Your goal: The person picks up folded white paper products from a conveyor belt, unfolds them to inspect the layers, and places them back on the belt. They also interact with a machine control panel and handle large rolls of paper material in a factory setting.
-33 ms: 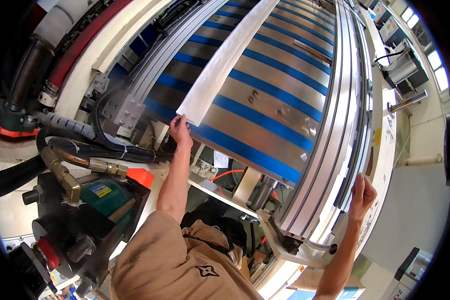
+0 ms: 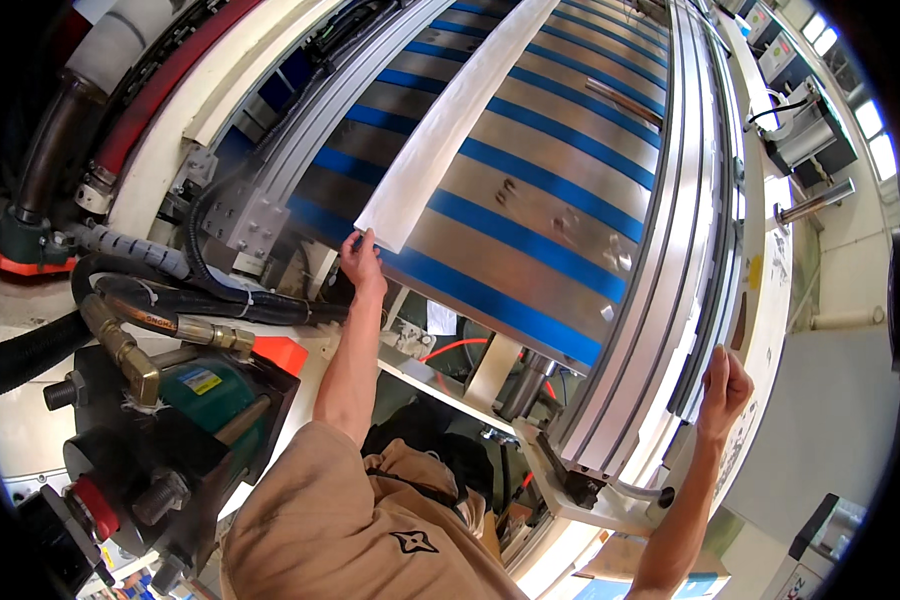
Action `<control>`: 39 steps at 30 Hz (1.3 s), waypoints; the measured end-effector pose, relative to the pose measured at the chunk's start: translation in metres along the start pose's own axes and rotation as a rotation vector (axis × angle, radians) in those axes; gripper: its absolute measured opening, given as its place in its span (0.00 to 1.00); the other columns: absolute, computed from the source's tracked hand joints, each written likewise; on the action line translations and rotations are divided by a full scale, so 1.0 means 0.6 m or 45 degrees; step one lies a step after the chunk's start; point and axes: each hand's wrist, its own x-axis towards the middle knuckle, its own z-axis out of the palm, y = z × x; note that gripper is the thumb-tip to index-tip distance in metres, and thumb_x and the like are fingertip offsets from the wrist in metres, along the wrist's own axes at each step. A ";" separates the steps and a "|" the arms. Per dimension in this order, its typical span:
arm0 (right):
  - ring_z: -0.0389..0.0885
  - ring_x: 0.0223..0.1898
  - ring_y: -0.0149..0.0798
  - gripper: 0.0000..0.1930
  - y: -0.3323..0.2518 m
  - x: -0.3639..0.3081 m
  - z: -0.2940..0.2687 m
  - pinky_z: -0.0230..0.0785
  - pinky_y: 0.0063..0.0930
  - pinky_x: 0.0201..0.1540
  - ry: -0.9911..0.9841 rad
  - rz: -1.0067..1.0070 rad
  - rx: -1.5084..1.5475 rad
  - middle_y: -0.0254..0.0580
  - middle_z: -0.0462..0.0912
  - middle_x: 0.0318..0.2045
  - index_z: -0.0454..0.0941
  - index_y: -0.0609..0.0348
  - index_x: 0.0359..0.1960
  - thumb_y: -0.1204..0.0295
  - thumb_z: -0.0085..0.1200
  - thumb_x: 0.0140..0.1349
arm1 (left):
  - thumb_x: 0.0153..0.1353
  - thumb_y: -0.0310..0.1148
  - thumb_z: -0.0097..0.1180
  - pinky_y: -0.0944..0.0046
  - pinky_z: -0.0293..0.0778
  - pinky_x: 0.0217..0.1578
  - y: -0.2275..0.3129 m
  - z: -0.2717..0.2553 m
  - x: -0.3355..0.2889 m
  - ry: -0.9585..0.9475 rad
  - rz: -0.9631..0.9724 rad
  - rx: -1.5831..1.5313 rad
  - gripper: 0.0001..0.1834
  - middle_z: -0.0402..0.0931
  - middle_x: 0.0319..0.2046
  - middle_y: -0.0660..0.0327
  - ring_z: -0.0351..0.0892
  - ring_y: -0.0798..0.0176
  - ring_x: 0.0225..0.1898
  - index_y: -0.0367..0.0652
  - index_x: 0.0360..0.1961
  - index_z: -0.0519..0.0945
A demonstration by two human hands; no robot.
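From the head camera, looking down, your left hand (image 2: pixel 362 262) held the near end of 1 long white strip (image 2: pixel 445 130), pinched narrowly between thumb and fingers. The strip ran away from you to the top edge of the view, over a shiny metal bed (image 2: pixel 490 270) crossed by blue bands (image 2: pixel 530 244), with its near end close to the bed's near edge.

Your right hand (image 2: pixel 726 392) was well apart from the strip, at the right side, its fingers curled in like a loose fist; I could not tell whether they gripped anything. It was just beside a silver grooved rail (image 2: pixel 650 330), by the cream frame (image 2: pixel 770 290).

To the right of the strip, 1 brownish metal rod (image 2: pixel 625 103) showed over the bed. On your left, black hoses (image 2: pixel 270 305) ran near a green machine part (image 2: pixel 215 408) and a red-orange block (image 2: pixel 282 353). You wore a brown shirt (image 2: pixel 340 510) with 1 black star-shaped mark, and your forearms were bare.
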 end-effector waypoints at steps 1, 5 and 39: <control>0.57 0.17 0.22 0.25 0.000 0.001 0.000 0.46 0.25 0.21 -0.005 -0.010 0.018 0.29 0.63 0.12 0.63 0.59 0.13 0.68 0.51 0.72 | 0.60 0.37 0.68 0.68 0.66 0.28 -0.007 0.000 -0.003 -0.024 0.054 0.021 0.16 0.76 0.32 0.70 0.71 0.73 0.29 0.47 0.45 0.78; 0.57 0.17 0.22 0.25 0.004 0.001 0.000 0.46 0.25 0.21 -0.018 -0.013 0.036 0.29 0.63 0.12 0.63 0.59 0.13 0.68 0.51 0.72 | 0.61 0.34 0.66 0.67 0.71 0.32 -0.028 0.014 -0.041 -0.101 0.304 0.207 0.11 0.80 0.31 0.65 0.75 0.71 0.30 0.37 0.38 0.83; 0.55 0.15 0.22 0.26 -0.011 -0.004 0.005 0.45 0.25 0.20 -0.054 -0.004 0.034 0.30 0.63 0.11 0.63 0.56 0.13 0.63 0.52 0.73 | 0.69 0.34 0.58 0.72 0.61 0.24 -0.170 0.014 -0.328 -0.636 -0.169 0.007 0.10 0.69 0.21 0.70 0.65 0.77 0.23 0.40 0.32 0.78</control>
